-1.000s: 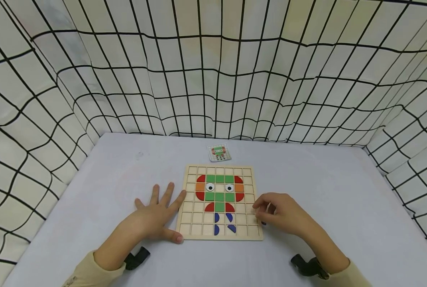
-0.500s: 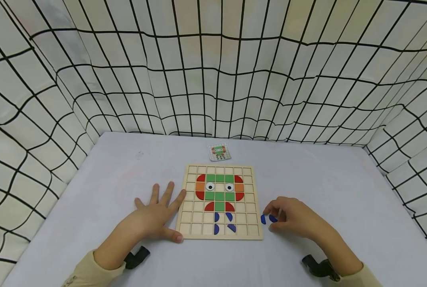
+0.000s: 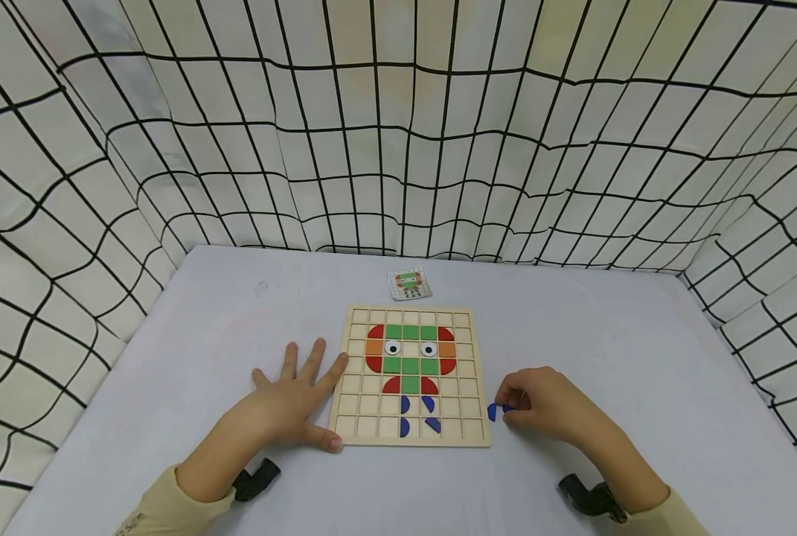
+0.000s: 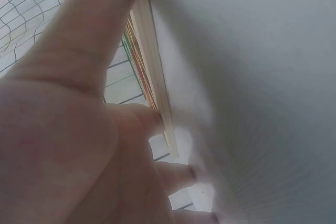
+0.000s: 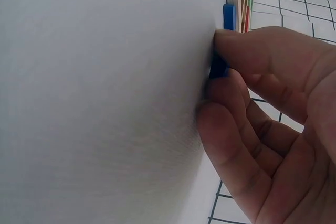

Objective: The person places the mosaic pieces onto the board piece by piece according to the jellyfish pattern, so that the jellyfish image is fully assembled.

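Observation:
Flat on the white table, my left hand (image 3: pixel 284 406) spreads its fingers, with the thumb and one fingertip against the left edge of the wooden grid board (image 3: pixel 365 428). Red, green and orange pieces and two googly eyes form a face on the board. Several blue half-round pieces (image 3: pixel 405 427) lie in its lower cells. To the right of the board, my right hand (image 3: pixel 539 402) pinches a blue half-round piece (image 5: pixel 218 65) between thumb and forefinger, down at the table. Another blue half-round piece (image 3: pixel 492 412) lies between that hand and the board's edge.
A small picture card (image 3: pixel 409 284) with a similar face pattern lies behind the board. Black netting (image 3: pixel 398 134) over pale walls surrounds the table's back and sides. Dark wrist straps (image 3: pixel 257 480) sit at both wrists.
My right hand has drawn back from the board's right edge and taken a blue half-round piece between thumb and forefinger. The left hand has stayed in place.

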Demonstrator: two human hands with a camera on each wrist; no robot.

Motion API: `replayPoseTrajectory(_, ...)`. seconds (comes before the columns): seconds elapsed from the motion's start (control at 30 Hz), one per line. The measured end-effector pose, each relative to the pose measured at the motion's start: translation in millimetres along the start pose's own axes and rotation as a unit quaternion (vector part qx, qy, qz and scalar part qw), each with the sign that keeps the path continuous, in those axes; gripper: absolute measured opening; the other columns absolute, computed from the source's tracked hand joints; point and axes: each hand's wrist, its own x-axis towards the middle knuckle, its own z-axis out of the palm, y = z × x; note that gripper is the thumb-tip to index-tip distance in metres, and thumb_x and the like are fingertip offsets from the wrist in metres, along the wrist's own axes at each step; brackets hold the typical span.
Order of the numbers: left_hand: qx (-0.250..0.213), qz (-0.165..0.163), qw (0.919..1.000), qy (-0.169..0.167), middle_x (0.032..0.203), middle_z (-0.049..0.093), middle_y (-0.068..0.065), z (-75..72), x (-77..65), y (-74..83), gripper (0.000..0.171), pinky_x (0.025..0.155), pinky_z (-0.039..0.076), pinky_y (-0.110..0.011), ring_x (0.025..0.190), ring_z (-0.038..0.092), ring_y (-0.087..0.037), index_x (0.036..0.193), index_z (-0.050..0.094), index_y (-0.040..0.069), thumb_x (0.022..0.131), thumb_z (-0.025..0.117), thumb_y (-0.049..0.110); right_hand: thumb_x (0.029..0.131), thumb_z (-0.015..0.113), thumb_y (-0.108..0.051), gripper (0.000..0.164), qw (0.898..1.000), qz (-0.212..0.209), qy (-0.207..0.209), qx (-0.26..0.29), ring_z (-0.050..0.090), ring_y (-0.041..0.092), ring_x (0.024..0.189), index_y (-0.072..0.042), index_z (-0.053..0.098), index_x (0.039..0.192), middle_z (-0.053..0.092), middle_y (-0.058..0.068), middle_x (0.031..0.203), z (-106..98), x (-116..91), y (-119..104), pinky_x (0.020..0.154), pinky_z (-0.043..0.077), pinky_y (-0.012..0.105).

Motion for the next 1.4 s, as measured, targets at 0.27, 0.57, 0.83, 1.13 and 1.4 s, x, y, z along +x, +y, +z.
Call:
replayPoseTrajectory(0.27,-0.004,0.000,1.0000,-0.003,0.165,0.003,-0.026,-1.1,-0.8,0.4,0.129,0.086,0.010,-0.092,0.143,-0.001,-0.063,0.161,0.020,0.019,0.059,0.078,0.075,0.079,0.066,-0.001,0.021,1.000,0.006,0.015,0.003,0.052,0.006,0.068,-0.020,0.071,0.088,0.060,-0.014,0.075,0,0,-1,0.061,0.046,0.023)
replayPoseTrajectory(0.57,-0.006,0.001,1.0000,-0.006,0.165,0.003,-0.026,-2.0,-2.0,0.5,0.129,0.086,0.010,-0.092,0.143,-0.002,-0.063,0.161,0.019,0.019,0.060,0.077,0.075,0.089,0.061,-0.004,0.020,0.996,-0.003,0.032,0.081,0.055,0.011,0.070,-0.018,0.074,0.094,0.063,-0.007,0.084,-7,2,-4,0.058,0.048,0.024)
replayPoseTrajectory(0.83,-0.007,0.002,1.0000,-0.006,0.165,0.002,-0.025,-1.8,-2.1,0.4,0.129,0.086,0.010,-0.092,0.144,-0.002,-0.063,0.161,0.019,0.019,0.061,0.077,0.075,0.096,0.062,-0.013,0.009,0.973,0.048,0.006,0.227,0.064,0.022,0.075,-0.011,0.069,0.101,0.065,0.008,0.092,-8,11,-10,0.067,0.058,0.030)
replayPoseTrajectory(1.13,0.002,0.003,1.0000,-0.004,0.165,0.003,-0.026,-1.2,-0.7,0.1,0.129,0.086,0.011,-0.092,0.143,0.000,-0.063,0.161,0.019,0.019,0.060,0.077,0.075,0.097,0.061,-0.010,0.019,0.936,0.034,0.005,0.349,0.069,0.028,0.088,0.003,0.062,0.110,0.063,0.020,0.107,-6,20,-18,0.078,0.060,0.036)
replayPoseTrajectory(1.4,0.002,0.000,1.0000,-0.006,0.165,0.004,-0.026,-0.8,-0.2,0.5,0.129,0.086,0.011,-0.092,0.144,0.000,-0.063,0.161,0.020,0.019,0.060,0.078,0.075,0.097,0.061,-0.009,0.023,0.926,0.022,-0.004,0.377,0.069,0.027,0.086,0.006,0.059,0.114,0.064,0.016,0.103,-2,27,-26,0.077,0.060,0.036)
